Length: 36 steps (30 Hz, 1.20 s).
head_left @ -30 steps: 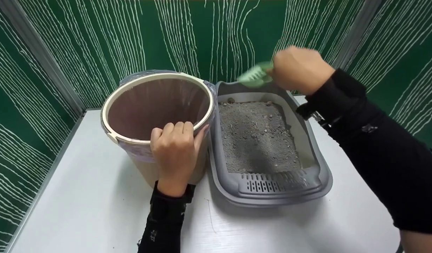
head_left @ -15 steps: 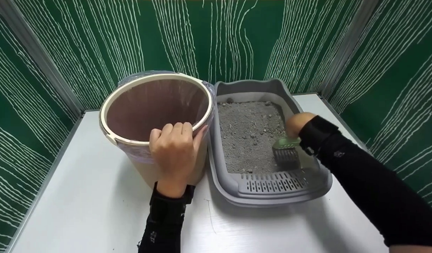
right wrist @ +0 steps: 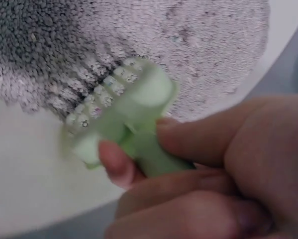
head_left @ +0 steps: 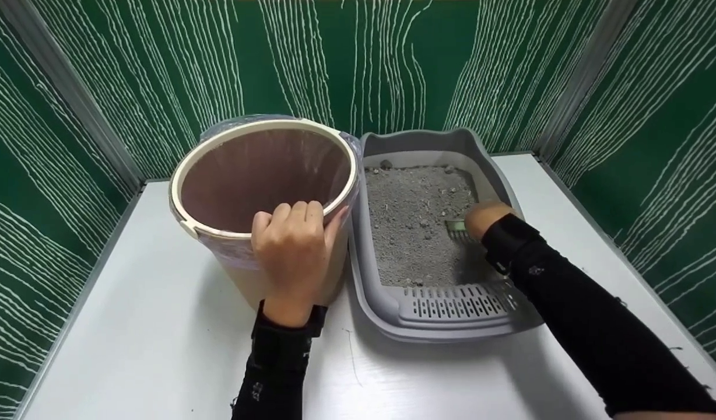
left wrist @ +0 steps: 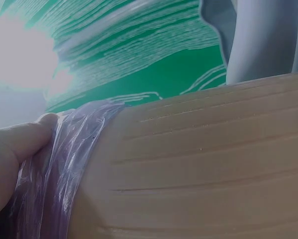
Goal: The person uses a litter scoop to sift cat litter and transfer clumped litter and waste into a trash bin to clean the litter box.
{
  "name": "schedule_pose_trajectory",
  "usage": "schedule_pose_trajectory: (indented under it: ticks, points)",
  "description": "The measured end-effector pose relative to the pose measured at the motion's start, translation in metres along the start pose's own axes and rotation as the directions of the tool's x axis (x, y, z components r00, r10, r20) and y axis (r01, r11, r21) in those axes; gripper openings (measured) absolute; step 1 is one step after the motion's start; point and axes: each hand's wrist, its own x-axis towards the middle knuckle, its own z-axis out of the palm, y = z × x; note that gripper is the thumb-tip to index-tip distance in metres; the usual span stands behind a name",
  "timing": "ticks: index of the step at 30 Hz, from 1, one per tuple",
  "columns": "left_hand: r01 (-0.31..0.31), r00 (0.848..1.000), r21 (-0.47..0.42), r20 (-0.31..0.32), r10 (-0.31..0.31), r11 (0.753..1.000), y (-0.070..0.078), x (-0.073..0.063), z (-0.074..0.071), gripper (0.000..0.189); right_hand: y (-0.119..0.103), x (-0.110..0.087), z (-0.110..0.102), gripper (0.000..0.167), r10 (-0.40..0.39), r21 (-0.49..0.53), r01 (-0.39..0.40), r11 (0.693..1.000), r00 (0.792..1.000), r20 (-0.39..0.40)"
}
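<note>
My left hand [head_left: 292,251] grips the near rim of a beige trash can [head_left: 265,234], fingers over the edge; the can leans slightly toward me. A thin purple bag [left wrist: 74,149] lines it, folded over the outside under my thumb. My right hand [head_left: 487,218] holds a green slotted litter scoop [right wrist: 129,107] by its handle, thumb pressed along it. The scoop's slotted end meets the grey cat litter [head_left: 416,233] at the right side of a litter box [head_left: 367,262]. In the right wrist view, litter grains show through the slots.
The can and the litter box stand side by side on a white table [head_left: 160,350]. Green walls [head_left: 387,70] with white wavy lines enclose the back and sides. A slotted grate [head_left: 457,306] forms the box's front ledge. Small clumps lie on the litter.
My right hand has come down from above the box's back edge into the litter, the scoop sliding from near the front right slightly back. My left hand keeps its hold on the rim.
</note>
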Motion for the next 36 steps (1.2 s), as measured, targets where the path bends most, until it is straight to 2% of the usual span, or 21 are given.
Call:
schedule_pose_trajectory:
  ticks: [3, 6, 9, 12, 14, 18, 20, 24, 31, 36]
  points:
    - [0.006, 1.000, 0.000, -0.002, -0.006, 1.000, -0.002, -0.001, 0.000, 0.049, -0.003, 0.008, 0.006, 0.031, 0.072, 0.064, -0.070, 0.995, 0.997, -0.029]
    - [0.009, 1.000, 0.004, -0.003, -0.009, 1.000, -0.003, 0.000, 0.000, 0.048, -0.005, 0.014, 0.009, 0.038, 0.101, 0.106, -0.097, 0.990, 0.994, -0.035]
    - [0.012, 1.000, 0.008, -0.006, -0.012, 1.000, -0.004, 0.000, 0.000, 0.048, -0.004, 0.022, 0.016, 0.040, 0.093, 0.107, -0.089, 0.990, 0.995, -0.038]
    - [0.014, 1.000, 0.006, -0.007, -0.014, 1.000, -0.003, -0.001, 0.000, 0.048, 0.001, 0.036, 0.032, 0.039, 0.095, 0.129, -0.089, 0.988, 0.995, -0.041]
    - [0.013, 1.000, 0.001, -0.006, -0.013, 1.000, -0.002, -0.001, 0.000, 0.048, 0.008, 0.044, 0.043, 0.037, 0.066, 0.111, -0.062, 0.992, 0.997, -0.038]
    - [0.008, 1.000, 0.001, -0.003, -0.008, 1.000, -0.001, -0.001, 0.001, 0.048, 0.018, 0.056, 0.057, 0.031, 0.049, 0.155, -0.035, 0.987, 0.995, -0.091]
    - [0.010, 1.000, 0.004, -0.004, -0.010, 1.000, -0.001, -0.001, 0.001, 0.049, 0.021, 0.060, 0.060, 0.028, 0.076, 0.227, -0.044, 0.973, 0.988, -0.134]
    - [0.013, 1.000, 0.004, -0.005, -0.013, 1.000, -0.002, 0.001, 0.000, 0.049, 0.023, 0.063, 0.060, 0.027, 0.168, 0.401, -0.080, 0.912, 0.968, -0.188]
    - [0.005, 1.000, -0.008, 0.001, -0.005, 1.000, 0.000, 0.001, 0.000, 0.048, 0.028, 0.065, 0.068, 0.038, 0.220, 0.485, -0.084, 0.871, 0.948, -0.231]
    - [-0.008, 1.000, -0.007, -0.012, 0.008, 1.000, 0.001, 0.001, 0.000, 0.049, 0.028, 0.064, 0.070, 0.042, 0.261, 0.546, -0.102, 0.832, 0.939, -0.222]
